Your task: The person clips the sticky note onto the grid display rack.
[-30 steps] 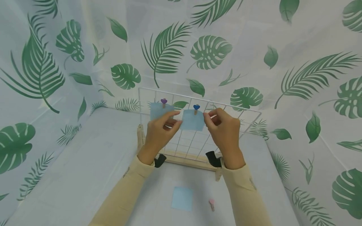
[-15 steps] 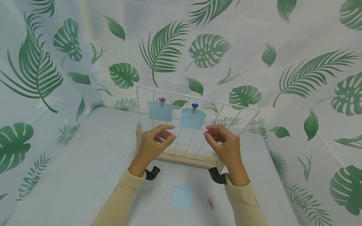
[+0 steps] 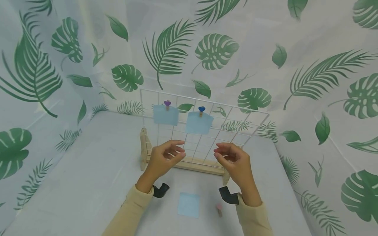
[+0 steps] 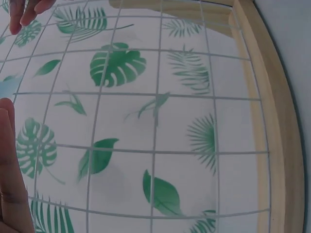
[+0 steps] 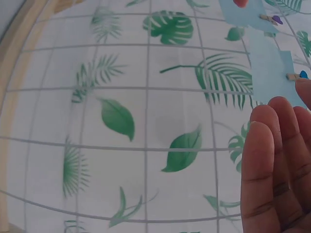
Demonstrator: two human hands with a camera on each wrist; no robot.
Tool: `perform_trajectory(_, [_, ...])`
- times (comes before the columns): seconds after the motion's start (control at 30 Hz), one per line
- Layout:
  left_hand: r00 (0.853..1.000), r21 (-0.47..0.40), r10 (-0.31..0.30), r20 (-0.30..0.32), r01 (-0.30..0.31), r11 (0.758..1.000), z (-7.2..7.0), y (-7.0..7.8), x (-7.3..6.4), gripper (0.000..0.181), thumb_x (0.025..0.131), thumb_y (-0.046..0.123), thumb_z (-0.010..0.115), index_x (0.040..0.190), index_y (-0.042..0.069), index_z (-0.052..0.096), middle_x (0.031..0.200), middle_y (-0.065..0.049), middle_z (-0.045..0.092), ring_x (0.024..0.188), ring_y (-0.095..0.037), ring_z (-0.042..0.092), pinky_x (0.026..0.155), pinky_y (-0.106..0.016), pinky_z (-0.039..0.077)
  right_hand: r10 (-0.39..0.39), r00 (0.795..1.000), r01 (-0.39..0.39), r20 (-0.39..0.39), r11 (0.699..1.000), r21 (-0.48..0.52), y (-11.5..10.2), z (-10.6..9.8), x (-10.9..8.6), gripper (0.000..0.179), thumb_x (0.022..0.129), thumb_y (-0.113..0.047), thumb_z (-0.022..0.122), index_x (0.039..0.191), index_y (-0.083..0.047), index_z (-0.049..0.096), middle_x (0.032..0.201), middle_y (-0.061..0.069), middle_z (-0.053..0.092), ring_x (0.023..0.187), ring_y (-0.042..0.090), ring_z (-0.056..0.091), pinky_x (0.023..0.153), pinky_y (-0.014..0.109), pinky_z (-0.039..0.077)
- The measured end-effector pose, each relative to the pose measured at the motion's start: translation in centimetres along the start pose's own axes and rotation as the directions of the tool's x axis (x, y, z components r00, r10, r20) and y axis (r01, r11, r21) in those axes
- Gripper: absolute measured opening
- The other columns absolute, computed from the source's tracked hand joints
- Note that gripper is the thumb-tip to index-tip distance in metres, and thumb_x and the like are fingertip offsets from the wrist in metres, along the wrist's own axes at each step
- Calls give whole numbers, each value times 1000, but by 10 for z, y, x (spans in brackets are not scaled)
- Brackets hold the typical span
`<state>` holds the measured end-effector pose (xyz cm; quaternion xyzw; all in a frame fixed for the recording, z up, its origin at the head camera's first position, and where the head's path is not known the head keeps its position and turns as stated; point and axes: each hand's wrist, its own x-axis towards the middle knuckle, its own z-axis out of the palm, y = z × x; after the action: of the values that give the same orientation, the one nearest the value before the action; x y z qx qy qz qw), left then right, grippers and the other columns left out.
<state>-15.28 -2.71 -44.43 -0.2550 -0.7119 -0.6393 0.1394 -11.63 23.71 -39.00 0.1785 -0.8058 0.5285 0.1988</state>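
Observation:
Two light blue paper squares hang on a white wire grid (image 3: 236, 124). A clothespin with a purple heart (image 3: 167, 104) holds the left paper (image 3: 165, 115); one with a blue heart (image 3: 201, 110) holds the right paper (image 3: 199, 123). In front of the grid, below the papers, my left hand (image 3: 163, 157) is held in the air with fingers loosely bent and nothing in them. Facing it, my right hand (image 3: 236, 161) has the same relaxed shape and is likewise without any object. Its fingers (image 5: 260, 165) appear close up in the right wrist view.
The grid stands in a wooden base (image 3: 200, 165). On the white table nearer to me lie a third blue paper square (image 3: 188, 205) and a clothespin with a pink top (image 3: 219, 209). A leaf-printed curtain (image 3: 218, 19) surrounds the table at the back and sides.
Both hands have let go of the right paper's edges and drawn back down toward me. Both papers stay hanging from their clothespins.

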Motion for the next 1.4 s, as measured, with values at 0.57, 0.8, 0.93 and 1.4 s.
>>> perform_trajectory(0.57, [996,-68,-87,33,89,994,12,-20,-29,32,96,-1,78,128,-1,73,104,-18,80,81,-13,76,66,-28,64,11,999,-10,-37,999,41,22,3,-34,27,87,19,77,111,7,74,99,13,79,88,1,71,73,13,57])
perform_trajectory(0.8, [991,-108,-124,45,128,986,16,-29,-42,34,97,-2,76,130,-3,71,107,-23,78,81,-12,76,64,-30,65,-5,999,5,-31,1000,16,32,2,-49,29,87,20,76,112,7,74,100,18,78,89,1,69,74,12,56])
perform_trajectory(0.93, [983,-127,-179,47,184,975,17,-34,-49,35,97,-1,76,132,-3,71,108,-23,78,81,-11,76,65,-28,64,7,1000,-7,-30,1000,12,39,3,-57,28,86,20,76,111,7,74,101,12,80,86,3,66,72,13,53])
perform_trajectory(1.4, [927,-163,-369,67,375,913,28,-46,-72,39,99,4,77,136,-5,67,118,-33,73,82,-8,74,69,-25,64,142,990,-143,-14,990,-5,52,1,-80,24,88,17,77,107,2,76,103,14,79,90,5,67,75,16,55])
